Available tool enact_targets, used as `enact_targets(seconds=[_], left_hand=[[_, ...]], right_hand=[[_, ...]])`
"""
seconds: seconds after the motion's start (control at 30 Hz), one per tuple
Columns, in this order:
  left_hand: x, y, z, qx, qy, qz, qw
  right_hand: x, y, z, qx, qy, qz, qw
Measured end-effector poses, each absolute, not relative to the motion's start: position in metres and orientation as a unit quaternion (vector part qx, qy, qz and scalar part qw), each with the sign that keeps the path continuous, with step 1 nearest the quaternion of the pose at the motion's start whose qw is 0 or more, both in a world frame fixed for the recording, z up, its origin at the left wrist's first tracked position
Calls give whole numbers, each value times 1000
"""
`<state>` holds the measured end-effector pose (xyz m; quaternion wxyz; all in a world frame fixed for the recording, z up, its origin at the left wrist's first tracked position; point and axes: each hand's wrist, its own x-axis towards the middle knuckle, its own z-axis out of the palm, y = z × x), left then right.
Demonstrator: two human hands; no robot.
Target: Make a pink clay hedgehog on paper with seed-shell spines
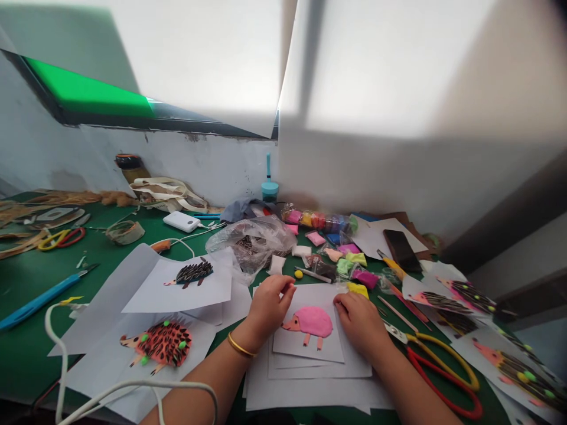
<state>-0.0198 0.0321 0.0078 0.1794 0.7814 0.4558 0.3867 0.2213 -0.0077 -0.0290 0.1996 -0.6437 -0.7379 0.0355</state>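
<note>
A white card [287, 349] bears a pink clay hedgehog [316, 320] with a peach face and legs. Under the card are stacked white sheets [310, 396]. My left hand [271, 307] is over the card's upper left side, thumb and fingers drawn together. Whatever those fingertips may pinch is too small to make out. At the card's upper right edge rests my right hand [358, 317], its fingers curled inward and their undersides hidden. Just beyond my left hand lies a small yellow clay ball [298, 274].
Behind the hands are several clay packets [345, 254] and a plastic bag of seeds [252, 242]. Finished hedgehog cards [159, 345] lie left, others right. Scissors [443, 366] sit beside my right forearm. A white cable [133, 386] crosses the front left; a phone [402, 250] lies back right.
</note>
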Motion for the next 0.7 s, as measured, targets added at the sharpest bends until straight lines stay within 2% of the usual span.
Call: enact_targets(seconds=[0.13,0.27,0.37,0.57,0.7], left_hand=[[-21,27,11,778,396,470,129],[-18,20,10,846,346,396,83],[-12,19,5,851,373,357,96],[-9,25,-4,833,360,400,126],[-10,23,1,838,374,378,122]], right_hand=[[222,-9,-29,-636,-738,27,223],[221,-10,-27,-612,-740,-7,279],[219,-9,-27,-589,-762,15,267],[223,-7,-31,-595,-758,29,266],[222,-6,-32,-596,-757,38,263]])
